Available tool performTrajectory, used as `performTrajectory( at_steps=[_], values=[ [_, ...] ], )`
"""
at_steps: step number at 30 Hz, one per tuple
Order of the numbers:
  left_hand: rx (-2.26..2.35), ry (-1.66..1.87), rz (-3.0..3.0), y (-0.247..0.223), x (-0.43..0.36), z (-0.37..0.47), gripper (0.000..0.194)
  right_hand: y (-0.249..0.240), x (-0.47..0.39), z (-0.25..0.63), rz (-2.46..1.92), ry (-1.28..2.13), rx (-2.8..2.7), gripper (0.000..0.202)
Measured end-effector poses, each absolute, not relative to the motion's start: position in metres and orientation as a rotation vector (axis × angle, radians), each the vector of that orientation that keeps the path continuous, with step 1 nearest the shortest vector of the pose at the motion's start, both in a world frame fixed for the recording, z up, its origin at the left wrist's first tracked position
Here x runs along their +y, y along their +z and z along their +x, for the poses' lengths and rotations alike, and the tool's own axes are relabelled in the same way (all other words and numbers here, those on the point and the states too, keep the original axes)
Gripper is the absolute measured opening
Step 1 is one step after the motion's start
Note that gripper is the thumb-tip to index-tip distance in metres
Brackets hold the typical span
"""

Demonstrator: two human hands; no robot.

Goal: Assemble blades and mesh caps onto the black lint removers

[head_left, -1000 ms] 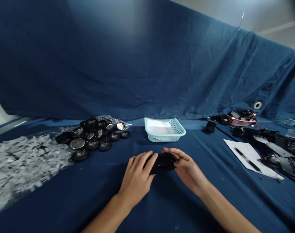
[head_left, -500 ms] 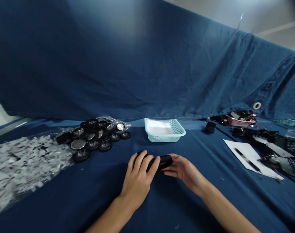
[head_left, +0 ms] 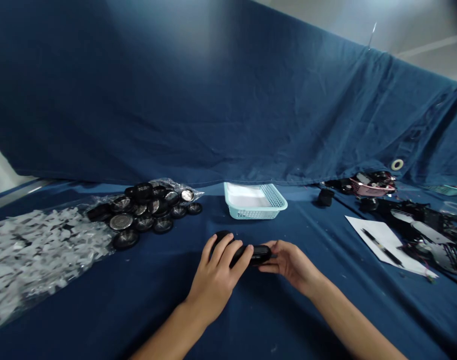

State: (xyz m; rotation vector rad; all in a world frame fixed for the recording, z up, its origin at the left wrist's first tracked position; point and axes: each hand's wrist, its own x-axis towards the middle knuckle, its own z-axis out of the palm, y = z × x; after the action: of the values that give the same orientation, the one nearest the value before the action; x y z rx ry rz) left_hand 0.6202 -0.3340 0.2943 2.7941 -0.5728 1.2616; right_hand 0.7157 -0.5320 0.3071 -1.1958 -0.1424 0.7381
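Observation:
A black rounded object [head_left: 261,254] is held between my two hands over the blue cloth, in front of the light-blue basket [head_left: 256,214]. My left hand [head_left: 217,277] wraps over its left part, fingers bent across the top. On the right end, my right hand [head_left: 288,262] grips it between thumb and fingers; some of those fingertips are hidden behind it. Whether the black object is one piece or two parts together cannot be made out. White paper lines the basket.
At the left lie several round black parts [head_left: 143,223], some with metal mesh, beside a clear bag of white pieces [head_left: 40,255]. To the right are a black block [head_left: 325,197], a paper sheet [head_left: 378,240] with a pen, dark cabled parts [head_left: 431,225] and a pink basket [head_left: 369,190].
Both hands have shifted slightly right and toward me with the black object. It has turned a little, and more of its left top shows behind my left fingers.

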Motion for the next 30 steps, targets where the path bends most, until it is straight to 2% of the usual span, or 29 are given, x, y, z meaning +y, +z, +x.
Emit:
performTrajectory(
  at_steps=[17, 25, 30],
  values=[
    [-0.607, 1.162, 2.816, 0.295, -0.334, 0.619, 0.056, 0.308, -0.531, 0.717, -1.251, 0.798, -0.08, 0.023],
    [-0.629, 1.064, 2.841, 0.294, -0.332, 0.621, 0.058, 0.307, -0.533, 0.714, -1.446, 0.705, -0.167, 0.022],
    [-0.636, 0.991, 2.875, 0.294, -0.332, 0.621, 0.062, 0.299, -0.533, 0.717, -1.463, 0.641, -0.079, 0.014]
  ],
)
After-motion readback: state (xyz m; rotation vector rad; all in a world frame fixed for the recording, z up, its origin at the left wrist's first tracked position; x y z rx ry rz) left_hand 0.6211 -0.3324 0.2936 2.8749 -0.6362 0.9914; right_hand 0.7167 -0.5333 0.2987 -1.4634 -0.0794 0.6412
